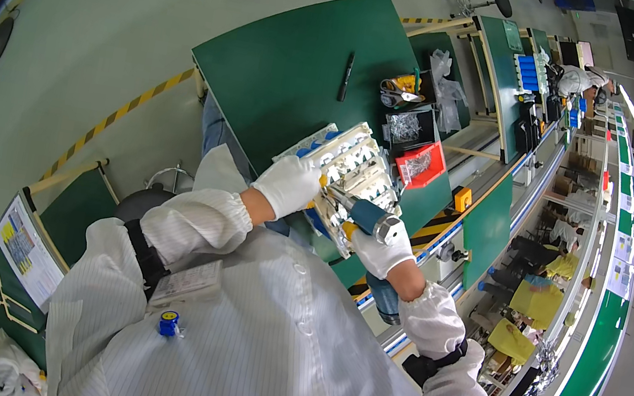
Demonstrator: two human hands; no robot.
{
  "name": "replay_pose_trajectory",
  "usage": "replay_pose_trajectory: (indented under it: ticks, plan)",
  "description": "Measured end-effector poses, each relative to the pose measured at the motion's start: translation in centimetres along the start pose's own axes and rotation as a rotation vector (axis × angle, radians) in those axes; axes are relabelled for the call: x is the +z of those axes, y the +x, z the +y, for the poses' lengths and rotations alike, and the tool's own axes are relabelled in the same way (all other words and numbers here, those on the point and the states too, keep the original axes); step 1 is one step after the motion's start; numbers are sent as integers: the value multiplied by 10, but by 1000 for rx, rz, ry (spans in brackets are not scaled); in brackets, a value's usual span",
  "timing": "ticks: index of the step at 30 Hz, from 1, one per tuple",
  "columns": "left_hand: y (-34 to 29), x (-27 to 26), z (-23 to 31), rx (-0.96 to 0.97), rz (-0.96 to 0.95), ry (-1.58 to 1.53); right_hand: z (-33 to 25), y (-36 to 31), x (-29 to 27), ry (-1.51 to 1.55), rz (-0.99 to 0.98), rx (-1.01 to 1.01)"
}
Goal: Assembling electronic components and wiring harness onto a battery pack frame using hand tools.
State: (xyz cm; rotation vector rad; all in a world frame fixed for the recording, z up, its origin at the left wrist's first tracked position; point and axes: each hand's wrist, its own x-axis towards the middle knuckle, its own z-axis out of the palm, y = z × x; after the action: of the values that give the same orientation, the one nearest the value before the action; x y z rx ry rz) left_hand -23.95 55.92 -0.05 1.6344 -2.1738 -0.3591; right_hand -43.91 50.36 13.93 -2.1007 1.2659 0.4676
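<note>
My right hand (383, 253), in a white glove, is closed round a power screwdriver (367, 214) with a dark teal body and silver ends. Its metal shaft points left toward my other hand. My left hand (290, 185), gloved too, has its fingers bent together beside the shaft's tip, by a small yellow piece (324, 181); what it pinches is hidden. Beneath both hands lies a white slotted frame (359, 148) with rows of small metallic and dark parts. Another yellow piece (348, 228) shows beside my right fingers.
The frame sits at the near edge of a green table (280, 66). Beyond it are a red bin (421, 165) and a black bin (406, 126) of small metal parts, a tape roll (400, 90) and a black pen (346, 77). A conveyor line (536, 163) runs along the right.
</note>
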Motion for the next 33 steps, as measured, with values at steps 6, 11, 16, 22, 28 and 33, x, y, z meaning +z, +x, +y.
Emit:
replay_pose_trajectory:
  ticks: [6,11,16,22,28,33]
  plan:
    - [-2,0,2,-2,-3,19,-12,1,-3,-102,44,-86]
    - [-14,-10,22,-141,76,-124,-44,13,-21,-9,-46,102]
    - [-23,-22,35,-52,-22,-84,-19,42,-9,-38,-13,-9]
    - [-17,-23,33,-160,-258,-115,-22,49,-15,-169,-142,19]
    - [-21,-29,32,-106,-339,-91,-7,46,-9,-91,-60,-15]
    - [-17,-42,28,-140,-462,-139,-36,30,-27,-92,-102,50]
